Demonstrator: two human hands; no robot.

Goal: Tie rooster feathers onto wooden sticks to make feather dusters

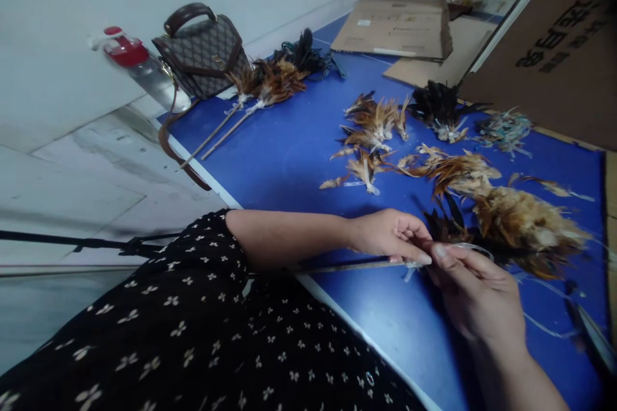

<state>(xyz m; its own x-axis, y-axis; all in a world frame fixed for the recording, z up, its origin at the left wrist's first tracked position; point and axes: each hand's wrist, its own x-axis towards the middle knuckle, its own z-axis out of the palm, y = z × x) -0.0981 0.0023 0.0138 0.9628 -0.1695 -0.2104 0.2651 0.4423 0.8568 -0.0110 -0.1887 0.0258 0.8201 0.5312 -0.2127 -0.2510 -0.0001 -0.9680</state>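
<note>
My left hand (398,234) is closed at the tip of a thin stick (347,266), which runs leftward along my forearm toward my lap. A scrap of whitish tie (409,270) shows on the stick under my fingers. Against it, my right hand (482,295) pinches with thumb and fingers; a clear plastic string (472,246) loops out over its knuckles. My fingertips hide the exact meeting point. Just past the hands lie dark feathers (448,221); I cannot tell whether they are attached to the stick. A big tan feather bunch (525,218) lies beyond my right hand.
Smaller brown feather bunches (373,122), a black bunch (436,106) and tangled string (506,128) lie on the blue table (289,167). Two feather-tipped sticks (229,131) rest near a handbag (202,54) and bottle (144,70). Cardboard (395,29) lies behind; scissors (590,327) sit at right.
</note>
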